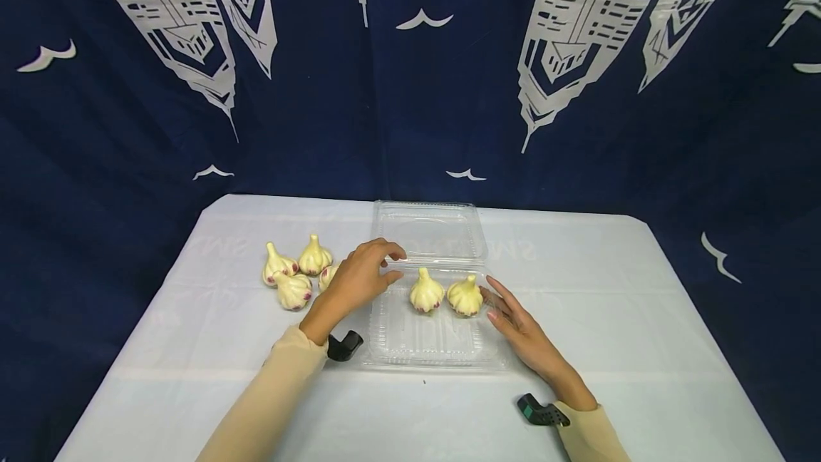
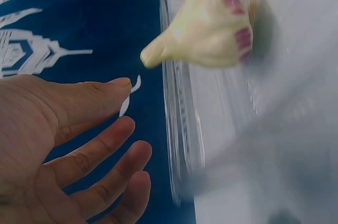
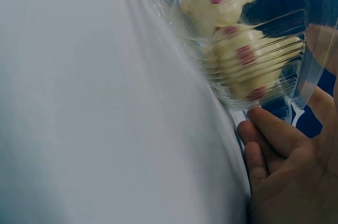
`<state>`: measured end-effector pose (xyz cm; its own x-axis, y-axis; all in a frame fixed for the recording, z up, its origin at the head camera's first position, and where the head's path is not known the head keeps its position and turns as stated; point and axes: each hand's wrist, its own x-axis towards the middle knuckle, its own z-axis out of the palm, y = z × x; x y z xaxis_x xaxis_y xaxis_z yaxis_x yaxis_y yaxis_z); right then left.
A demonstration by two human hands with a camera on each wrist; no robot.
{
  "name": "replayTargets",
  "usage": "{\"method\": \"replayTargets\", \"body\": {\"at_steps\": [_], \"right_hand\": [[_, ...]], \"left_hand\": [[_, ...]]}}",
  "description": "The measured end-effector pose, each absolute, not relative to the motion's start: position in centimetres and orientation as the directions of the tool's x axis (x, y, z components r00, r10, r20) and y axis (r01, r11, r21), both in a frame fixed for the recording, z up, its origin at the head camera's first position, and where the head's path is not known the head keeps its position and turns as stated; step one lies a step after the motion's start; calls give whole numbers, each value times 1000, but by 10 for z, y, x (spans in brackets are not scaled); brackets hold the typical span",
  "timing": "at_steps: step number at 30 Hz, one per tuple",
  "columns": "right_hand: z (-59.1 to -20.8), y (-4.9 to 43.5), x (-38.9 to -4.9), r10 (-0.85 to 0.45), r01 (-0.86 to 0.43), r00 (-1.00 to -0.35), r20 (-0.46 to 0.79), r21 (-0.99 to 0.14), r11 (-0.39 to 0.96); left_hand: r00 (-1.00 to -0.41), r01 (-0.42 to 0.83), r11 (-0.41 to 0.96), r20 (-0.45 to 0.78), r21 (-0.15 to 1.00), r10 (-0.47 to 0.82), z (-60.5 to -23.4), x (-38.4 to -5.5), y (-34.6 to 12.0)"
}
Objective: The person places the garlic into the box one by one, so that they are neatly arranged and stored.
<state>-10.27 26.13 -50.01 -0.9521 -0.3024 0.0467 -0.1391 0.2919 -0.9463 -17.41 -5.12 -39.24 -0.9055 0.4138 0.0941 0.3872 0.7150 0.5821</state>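
Note:
A clear plastic clamshell container (image 1: 423,351) lies with its lid (image 1: 430,230) folded back behind it. Two garlic bulbs, one left (image 1: 426,292) and one right (image 1: 465,296), stand in its base. My left hand (image 1: 360,273) hovers over the container's left edge, fingers loosely bent, holding nothing; the left wrist view shows a gap between its fingers and the garlic bulb (image 2: 206,31). At the container's right side, my right hand (image 1: 522,334) rests with extended fingers (image 3: 280,131) against the wall. Through that ribbed wall (image 3: 253,76) the bulbs show in the right wrist view.
Several more garlic bulbs (image 1: 293,291) sit on the white tablecloth (image 1: 577,291) left of the container, one partly hidden behind my left hand. A dark blue curtain (image 1: 385,105) with white printed buildings hangs behind the table.

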Motion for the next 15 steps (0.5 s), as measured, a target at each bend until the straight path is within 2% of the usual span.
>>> {"method": "replayTargets", "body": {"at_steps": [9, 15], "right_hand": [[-501, 260, -103, -301, -148, -952, 55, -943, 297], [-499, 259, -103, -303, -152, -951, 57, -941, 301]], "left_hand": [[-933, 354, 696, 187, 625, 306, -396, -159, -94], [-937, 350, 636, 261, 688, 233, -398, -153, -126]]}}
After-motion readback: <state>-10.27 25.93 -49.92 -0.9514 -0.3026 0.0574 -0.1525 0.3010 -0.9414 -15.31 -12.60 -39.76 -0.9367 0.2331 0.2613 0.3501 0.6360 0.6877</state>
